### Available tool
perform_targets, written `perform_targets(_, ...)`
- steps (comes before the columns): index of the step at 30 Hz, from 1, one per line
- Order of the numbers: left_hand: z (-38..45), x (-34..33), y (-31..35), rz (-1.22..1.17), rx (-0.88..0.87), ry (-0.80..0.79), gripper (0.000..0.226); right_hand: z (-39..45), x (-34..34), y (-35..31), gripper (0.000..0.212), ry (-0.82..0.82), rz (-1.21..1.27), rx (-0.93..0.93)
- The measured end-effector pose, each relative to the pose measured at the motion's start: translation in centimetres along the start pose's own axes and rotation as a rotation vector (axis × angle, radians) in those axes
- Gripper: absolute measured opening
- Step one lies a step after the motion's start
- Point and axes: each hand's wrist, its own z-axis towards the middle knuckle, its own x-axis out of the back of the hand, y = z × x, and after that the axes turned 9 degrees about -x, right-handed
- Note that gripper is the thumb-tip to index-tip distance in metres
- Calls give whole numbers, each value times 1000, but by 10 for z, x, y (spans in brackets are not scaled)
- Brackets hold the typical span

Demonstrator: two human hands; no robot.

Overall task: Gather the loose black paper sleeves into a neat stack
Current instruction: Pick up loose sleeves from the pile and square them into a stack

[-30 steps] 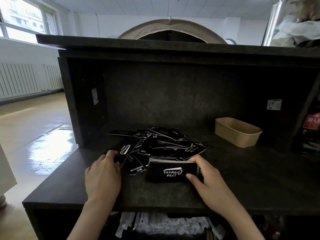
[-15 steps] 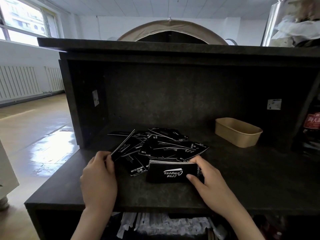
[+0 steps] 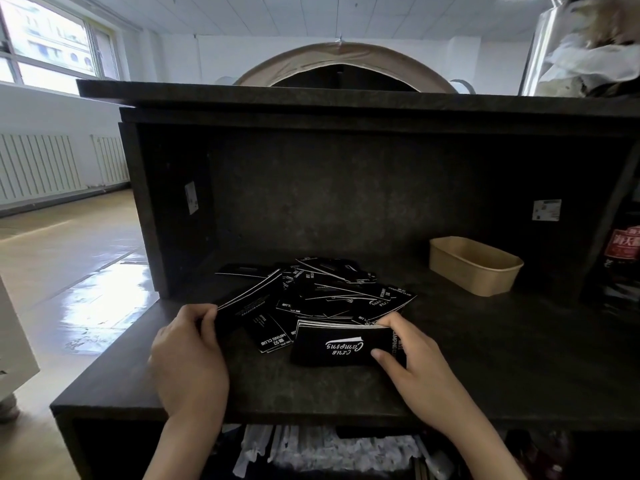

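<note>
On the dark stone-like counter [image 3: 485,358], the left hand [image 3: 188,355] pinched one flat black paper sleeve [image 3: 249,301] tilted up off the loose pile of black sleeves [image 3: 332,292], while the right hand [image 3: 412,355] gripped the neat stack of sleeves [image 3: 339,344] just before that pile.

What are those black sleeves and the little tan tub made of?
The black sleeves look like thin matte card: white cut edges show, and they lie flat with white print. The tan tub looks like kraft paperboard, dull brown with a rolled rim, though that is only a guess.
</note>
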Motion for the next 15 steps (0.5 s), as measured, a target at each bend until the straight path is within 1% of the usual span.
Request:
perform_targets(3, 1, 2, 3, -32, -12, 45, 12, 0, 0, 0, 17, -1, 1, -2)
perform_targets(7, 3, 8, 10, -195, -19, 130, 10, 1, -1, 1, 21, -5, -7, -7)
perform_targets(9, 3, 10, 12, -253, -53, 120, 7, 1, -1, 2, 26, -5, -11, -12)
perform_targets(11, 5, 8, 10, -335, -80, 13, 10, 1, -2, 2, 34, -7, -17, -26)
perform_targets(13, 10, 4, 5, -417, -126, -149, 19, 1, -2, 2, 46, -12, -21, -50)
perform_targets(15, 12, 1, 5, -445, -198, -289, 24, 2, -3, 4, 56, -20, -15, -61)
